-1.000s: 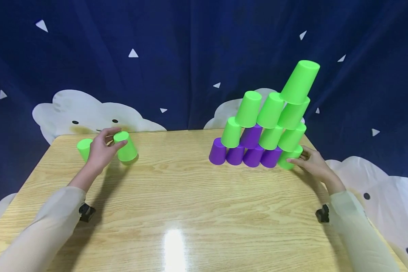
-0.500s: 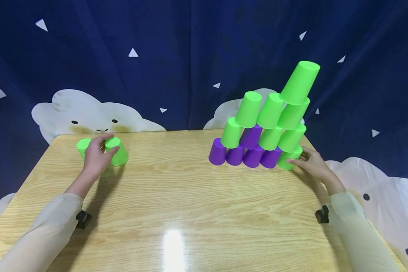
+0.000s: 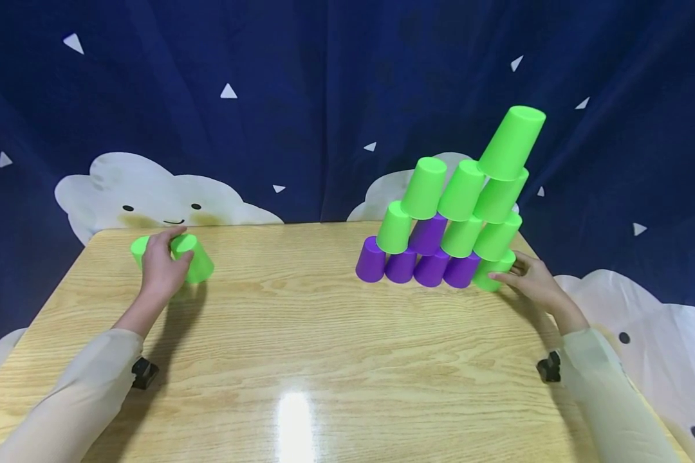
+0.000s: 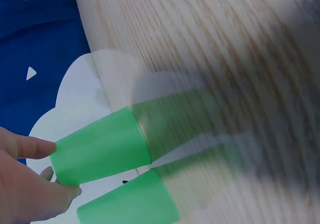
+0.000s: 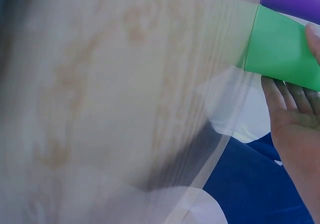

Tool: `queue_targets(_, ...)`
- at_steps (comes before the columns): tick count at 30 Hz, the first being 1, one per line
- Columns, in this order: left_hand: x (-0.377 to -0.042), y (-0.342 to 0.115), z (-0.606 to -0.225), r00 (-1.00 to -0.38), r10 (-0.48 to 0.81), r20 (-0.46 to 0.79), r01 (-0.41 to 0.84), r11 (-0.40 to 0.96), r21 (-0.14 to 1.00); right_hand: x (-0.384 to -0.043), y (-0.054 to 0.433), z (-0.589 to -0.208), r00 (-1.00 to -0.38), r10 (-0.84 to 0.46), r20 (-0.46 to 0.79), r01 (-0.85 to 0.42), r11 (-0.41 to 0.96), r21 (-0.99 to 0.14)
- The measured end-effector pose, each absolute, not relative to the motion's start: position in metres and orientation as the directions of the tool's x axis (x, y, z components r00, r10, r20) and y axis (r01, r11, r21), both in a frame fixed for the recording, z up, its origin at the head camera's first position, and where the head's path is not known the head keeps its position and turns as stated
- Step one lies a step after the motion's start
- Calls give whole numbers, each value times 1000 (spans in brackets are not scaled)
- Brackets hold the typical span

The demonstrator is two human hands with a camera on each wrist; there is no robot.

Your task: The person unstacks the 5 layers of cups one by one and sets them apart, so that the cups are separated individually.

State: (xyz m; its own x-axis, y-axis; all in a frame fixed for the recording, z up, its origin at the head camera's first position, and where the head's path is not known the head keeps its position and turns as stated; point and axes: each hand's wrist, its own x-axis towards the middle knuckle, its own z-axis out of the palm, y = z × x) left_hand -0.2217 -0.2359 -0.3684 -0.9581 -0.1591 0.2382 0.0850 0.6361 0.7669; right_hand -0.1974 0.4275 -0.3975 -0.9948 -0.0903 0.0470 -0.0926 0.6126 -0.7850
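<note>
My left hand (image 3: 163, 267) pinches an upturned green cup (image 3: 195, 260) near its narrow closed end, thumb on one side and fingers on the other. In the left wrist view the wide rim of this cup (image 4: 102, 146) is right at the tabletop. A second green cup (image 3: 139, 247) stands just left of it, partly hidden by the hand. At the right, my right hand (image 3: 529, 278) holds the bottom-right green cup (image 3: 494, 270) of a stack of upturned cups. Its thumb lies on the front of that cup (image 5: 282, 51), with the fingers along the other side.
The stack has a bottom row with several purple cups (image 3: 370, 260), then rows with green cups (image 3: 394, 228) and another purple cup (image 3: 428, 235). A green cup (image 3: 512, 143) tops its right side. The wooden table (image 3: 301, 334) ends before a dark blue curtain (image 3: 266, 96).
My left hand has carried its green cup left, close to the other green cup, slowing in the last half second. The right hand and the stack have stayed in place.
</note>
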Motion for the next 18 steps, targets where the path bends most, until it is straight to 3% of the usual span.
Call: queue_targets(18, -230, -215, -338, -936, -156, 315, 168, 589, 791, -196, 427, -396, -995, -89, 51, -95, 625, -775)
